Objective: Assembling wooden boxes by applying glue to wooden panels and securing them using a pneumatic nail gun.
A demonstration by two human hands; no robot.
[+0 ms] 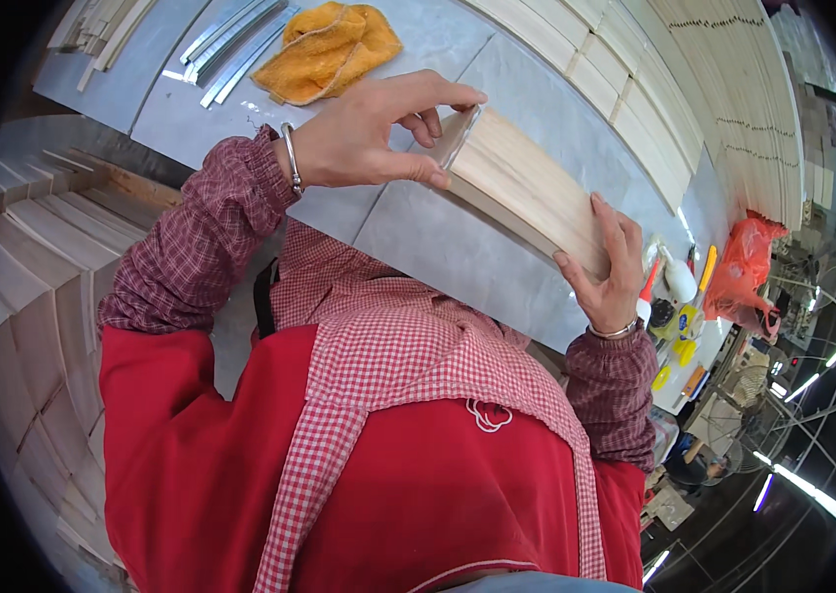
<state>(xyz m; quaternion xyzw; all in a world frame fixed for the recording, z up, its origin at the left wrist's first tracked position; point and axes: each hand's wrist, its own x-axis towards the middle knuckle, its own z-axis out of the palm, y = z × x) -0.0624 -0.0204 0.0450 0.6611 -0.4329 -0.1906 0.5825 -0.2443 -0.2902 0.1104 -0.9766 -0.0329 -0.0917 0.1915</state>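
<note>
At opposite ends, left hand [367,131], right hand [612,269], fingers spread, grasp a wooden piece [527,183].

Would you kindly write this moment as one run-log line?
Left hand: fingers span left end of pale wooden piece | Right hand: fingers grip its right end | Orange cloth: on grey tabletop, beyond left hand

Smooth, pale wood above a glossy tabletop, with soft cloth and shiny metal around.
The long wooden piece [532,178] looks smooth, fine-grained and nearly matt; the grey tabletop [428,237] is slick and reflective. Slim strips [238,59] gleam like metal, as does the polished bangle [291,158]. The orange cloth [331,49] is rough and fuzzy, the checked apron [438,341] matt woven fabric, the red bag [746,259] crinkled, shiny plastic.
</note>
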